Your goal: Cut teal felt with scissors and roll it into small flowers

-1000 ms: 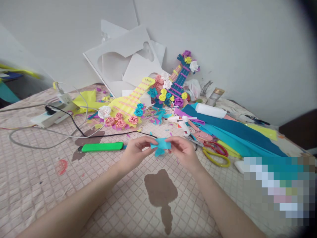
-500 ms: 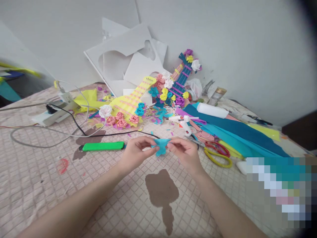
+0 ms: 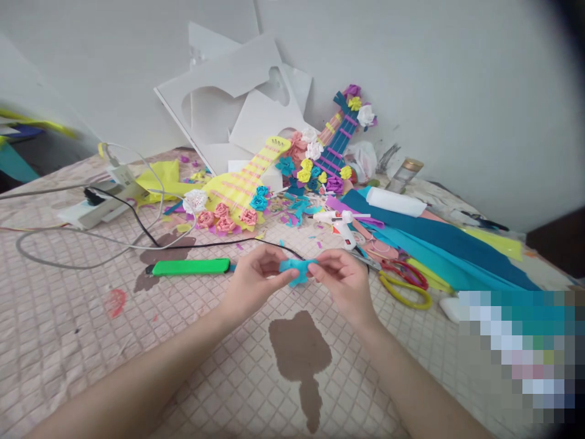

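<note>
A small piece of blue crepe paper (image 3: 299, 272) is stretched between my two hands, just above the table. My left hand (image 3: 259, 274) pinches its left edge between thumb and fingers. On the other side my right hand (image 3: 343, 281) pinches the right edge the same way. Beyond the hands lies a white hot glue gun (image 3: 343, 225). Scissors with red and yellow handles (image 3: 406, 289) rest to the right of my right hand, and a green box cutter (image 3: 192, 267) lies left of my left hand.
A yellow paper guitar (image 3: 233, 189) with paper roses stands at the back, near a blue one (image 3: 338, 146). White foam boards (image 3: 219, 67) lean on the wall. Crepe paper sheets (image 3: 439, 244) lie right. A power strip (image 3: 86, 210) and looping cables are at left.
The blue paper's top edge now looks straighter and its hanging part shorter between my fingers. Both hands keep their pinch at nearly the same spot. The view has shifted slightly.
</note>
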`<state>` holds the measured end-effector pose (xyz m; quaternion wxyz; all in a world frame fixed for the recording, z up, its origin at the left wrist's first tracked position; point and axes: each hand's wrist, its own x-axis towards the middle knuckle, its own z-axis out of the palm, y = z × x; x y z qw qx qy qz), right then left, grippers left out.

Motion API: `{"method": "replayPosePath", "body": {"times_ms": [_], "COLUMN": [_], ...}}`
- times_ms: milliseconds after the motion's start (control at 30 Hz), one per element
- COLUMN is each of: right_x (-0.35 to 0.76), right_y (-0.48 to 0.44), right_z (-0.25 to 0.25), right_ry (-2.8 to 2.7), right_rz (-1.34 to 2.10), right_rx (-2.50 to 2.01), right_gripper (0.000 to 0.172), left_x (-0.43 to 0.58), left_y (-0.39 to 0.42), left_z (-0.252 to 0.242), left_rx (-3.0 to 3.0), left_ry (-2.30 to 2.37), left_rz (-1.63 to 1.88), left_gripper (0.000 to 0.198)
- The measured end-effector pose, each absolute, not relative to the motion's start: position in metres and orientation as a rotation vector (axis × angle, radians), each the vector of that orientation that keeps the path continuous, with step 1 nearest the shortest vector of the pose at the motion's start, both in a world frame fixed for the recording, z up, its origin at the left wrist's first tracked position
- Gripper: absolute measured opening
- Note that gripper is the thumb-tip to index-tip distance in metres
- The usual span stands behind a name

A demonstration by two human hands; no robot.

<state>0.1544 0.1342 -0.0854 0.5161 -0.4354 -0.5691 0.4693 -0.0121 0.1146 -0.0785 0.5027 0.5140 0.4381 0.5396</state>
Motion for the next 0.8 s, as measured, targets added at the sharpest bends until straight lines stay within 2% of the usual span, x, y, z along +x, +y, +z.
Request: {"method": "replayPosePath", "body": {"times_ms": [67, 133, 333, 800], "right_x": [0.1538, 0.1534, 0.1522, 0.151], "right_y": [0.1335, 0.1326, 0.1299, 0.1284], "right_z": [-0.0855, -0.0854, -0.0832, -0.083], "right_ry": [-1.375, -1.398, -1.417, -1.398], "right_rz": [1.126, 1.117, 1.125, 1.049], "right_rx": [-1.044, -1.045, -1.058, -1.094], "right_gripper": [0.023, 0.025, 0.026, 0.024], "left_x": [-0.011, -0.0106, -0.0113, -0.0106], "left_y": [0.1139, 0.1139, 0.1182, 0.1161], "left_z": [-0.0763, -0.0763, -0.0841, -0.0818], "left_rx": [1.224, 1.246, 1.256, 1.226], "left_ry": [0.993, 0.971, 1.011, 1.157], "left_rz": [1.263, 1.222, 1.276, 1.178], "left_gripper": [0.041, 0.047, 0.019, 0.013]}}
